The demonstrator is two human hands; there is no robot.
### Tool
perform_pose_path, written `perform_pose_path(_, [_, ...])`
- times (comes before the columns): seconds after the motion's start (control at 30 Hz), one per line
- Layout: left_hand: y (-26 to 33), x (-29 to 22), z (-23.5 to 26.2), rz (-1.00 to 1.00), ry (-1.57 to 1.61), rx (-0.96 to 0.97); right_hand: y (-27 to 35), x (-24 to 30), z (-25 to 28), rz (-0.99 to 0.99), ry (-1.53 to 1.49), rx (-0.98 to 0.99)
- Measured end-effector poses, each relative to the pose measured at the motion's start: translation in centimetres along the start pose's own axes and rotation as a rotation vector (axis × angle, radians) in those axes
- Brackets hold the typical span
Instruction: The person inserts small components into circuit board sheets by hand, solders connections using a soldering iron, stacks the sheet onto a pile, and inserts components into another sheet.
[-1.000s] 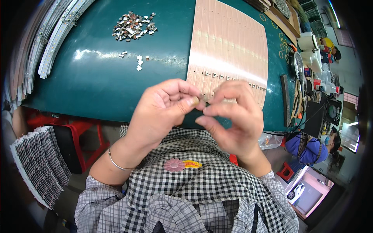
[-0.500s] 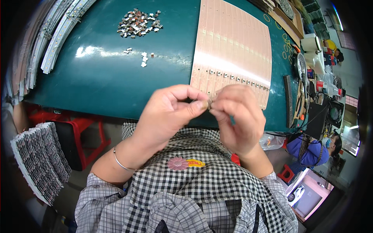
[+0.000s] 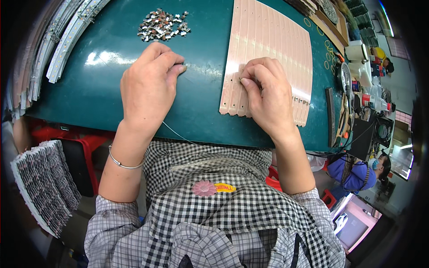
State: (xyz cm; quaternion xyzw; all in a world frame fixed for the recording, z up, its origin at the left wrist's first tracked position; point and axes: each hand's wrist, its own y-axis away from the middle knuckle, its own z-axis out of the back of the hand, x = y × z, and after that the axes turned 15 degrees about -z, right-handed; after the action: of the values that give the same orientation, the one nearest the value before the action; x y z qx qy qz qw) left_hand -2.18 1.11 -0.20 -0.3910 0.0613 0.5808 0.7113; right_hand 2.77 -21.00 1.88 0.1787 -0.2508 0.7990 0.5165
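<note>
My left hand (image 3: 148,89) reaches over the green tabletop, thumb and index finger close together. Whatever lies between those fingertips is too small or hidden to make out. Just beyond the knuckles is a loose pile of small white, metal and brown connectors (image 3: 161,26). Over the lower part of a pale pink panel of narrow circuit-board strips (image 3: 268,33), my right hand (image 3: 270,91) pinches a tiny connector (image 3: 241,80) at the left strips. Several small connectors (image 3: 301,101) sit in a row across the strips to the right; my right hand hides part of that row.
Long LED strips (image 3: 67,49) are stacked at the far left. Rubber bands (image 3: 328,53), a dark bar (image 3: 330,117) and tools line the right side. A stack of assembled pieces (image 3: 44,187) stands at lower left near a red stool (image 3: 91,145). Another person (image 3: 357,172) sits at right.
My hands, together in front of the panel before, have parted. The left has moved left and away from me, covering the small loose pieces; the right has moved up over the panel.
</note>
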Motion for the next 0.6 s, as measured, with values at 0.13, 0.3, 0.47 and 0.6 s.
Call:
perform_pose_path(0.13, [0.2,0.4,-0.2,-0.023,0.140,-0.140,0.0,0.1,0.0,-0.020,0.010,0.016])
perform_pose_path(0.3, [-0.1,-0.7,0.8,0.026,0.254,-0.158,-0.2,0.0,-0.2,-0.002,0.046,0.033])
perform_pose_path(0.47, [0.4,-1.6,1.1,0.103,0.333,-0.149,-0.3,0.1,-0.4,0.064,0.072,0.006])
perform_pose_path(0.6, [1.1,-2.1,0.6,0.195,0.591,-0.159,0.0,0.2,-1.0,0.027,0.116,-0.023])
